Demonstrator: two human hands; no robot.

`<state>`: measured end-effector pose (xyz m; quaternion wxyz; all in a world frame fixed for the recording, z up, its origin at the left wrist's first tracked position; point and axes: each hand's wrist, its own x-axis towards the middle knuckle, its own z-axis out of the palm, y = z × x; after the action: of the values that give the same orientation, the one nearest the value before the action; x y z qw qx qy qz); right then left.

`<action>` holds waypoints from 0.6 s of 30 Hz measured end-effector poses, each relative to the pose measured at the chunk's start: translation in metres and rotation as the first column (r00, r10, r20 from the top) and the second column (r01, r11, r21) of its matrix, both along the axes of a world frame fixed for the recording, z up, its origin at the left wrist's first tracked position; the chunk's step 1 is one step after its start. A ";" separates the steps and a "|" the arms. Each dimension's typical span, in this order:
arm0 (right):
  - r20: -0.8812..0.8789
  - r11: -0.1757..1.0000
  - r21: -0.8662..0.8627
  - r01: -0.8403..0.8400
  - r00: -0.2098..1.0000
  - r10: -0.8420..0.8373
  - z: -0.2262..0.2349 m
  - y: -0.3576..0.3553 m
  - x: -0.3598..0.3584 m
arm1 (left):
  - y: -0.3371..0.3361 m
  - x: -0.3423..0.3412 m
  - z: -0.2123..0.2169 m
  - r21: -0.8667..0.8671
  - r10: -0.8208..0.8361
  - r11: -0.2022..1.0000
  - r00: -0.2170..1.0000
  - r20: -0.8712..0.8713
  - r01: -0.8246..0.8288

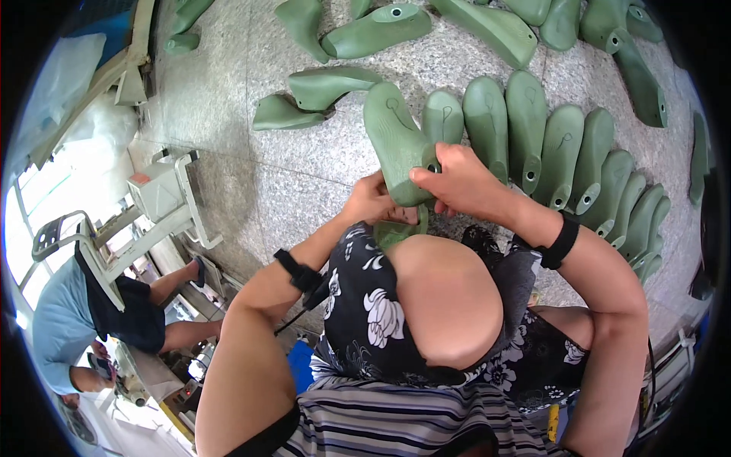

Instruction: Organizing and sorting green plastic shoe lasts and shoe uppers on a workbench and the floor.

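A green plastic shoe last [396,145] is held sole up above the stone floor, its toe pointing away from me. My right hand [455,179] grips its heel end from the right, thumb lying across it. My left hand [371,200] is closed at the left edge of the same heel, with some fingers hidden beneath. Just below the heel, another green piece [392,233] shows partly between fingertips and my knee; its full shape is hidden. To the right of the held last, a shorter green last [443,114] begins a curved row of several lasts [562,152].
More green lasts [377,32] lie scattered at the far side, and a loose pair [331,86] rests left of the held one. At left stand a white metal-framed machine [156,186] and a seated person in a blue shirt [61,312]. Clear plastic bags [103,126] are beyond.
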<state>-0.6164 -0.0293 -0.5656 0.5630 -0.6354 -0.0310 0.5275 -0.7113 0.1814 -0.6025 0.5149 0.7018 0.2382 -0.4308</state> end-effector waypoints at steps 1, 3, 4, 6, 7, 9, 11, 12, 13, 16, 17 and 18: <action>0.024 0.999 -0.034 0.007 1.000 -0.007 0.000 0.002 -0.003 | 0.019 -0.005 -0.001 0.069 0.126 0.988 0.983 0.136 -0.136; 0.040 0.996 -0.082 0.030 0.999 -0.027 -0.013 0.008 -0.019 | 0.025 -0.001 0.010 0.091 0.365 0.912 0.892 0.266 -0.400; 0.260 0.990 -0.136 0.030 0.966 0.006 -0.029 0.011 -0.032 | 0.015 0.009 0.019 0.066 0.487 0.854 0.837 0.251 -0.516; 0.480 0.980 -0.196 0.032 0.875 0.067 -0.024 0.017 -0.033 | 0.005 0.016 0.017 0.096 0.423 0.885 0.874 0.240 -0.455; 0.521 0.983 -0.159 -0.096 0.837 0.166 -0.020 0.017 -0.036 | -0.002 0.011 0.005 0.204 0.146 0.953 0.932 0.332 -0.222; 0.563 0.944 -0.184 -0.275 0.757 0.331 -0.016 0.016 -0.034 | -0.020 0.012 -0.003 0.454 -0.291 0.888 0.856 0.427 0.075; 0.612 0.927 -0.275 -0.256 0.697 0.374 -0.011 -0.003 -0.020 | -0.030 0.009 -0.003 0.383 -0.215 0.922 0.902 0.375 0.060; 0.652 0.904 -0.357 -0.234 0.631 0.421 -0.004 -0.015 -0.011 | -0.036 0.007 0.003 0.319 -0.140 0.947 0.940 0.312 0.035; 0.652 0.901 -0.409 -0.145 0.644 0.400 -0.002 -0.027 0.001 | -0.042 0.003 0.012 0.316 -0.121 0.948 0.942 0.314 0.016; 0.910 0.922 -0.290 0.256 0.370 0.184 -0.001 -0.079 0.021 | -0.045 -0.021 0.009 0.266 -0.197 0.954 0.956 0.216 0.136; 0.913 0.926 -0.278 0.254 0.369 0.173 -0.004 -0.093 0.022 | -0.044 -0.027 0.007 0.444 -0.450 0.842 0.853 0.265 0.306; 0.869 0.884 -0.403 0.237 0.402 0.289 -0.004 -0.106 0.020 | -0.046 -0.023 0.008 0.448 -0.449 0.840 0.855 0.259 0.305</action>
<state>-0.5966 -0.1358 -0.5693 0.2731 -0.9329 -0.2161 0.0922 -0.7345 0.1354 -0.5940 0.3017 0.8892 0.0774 -0.3350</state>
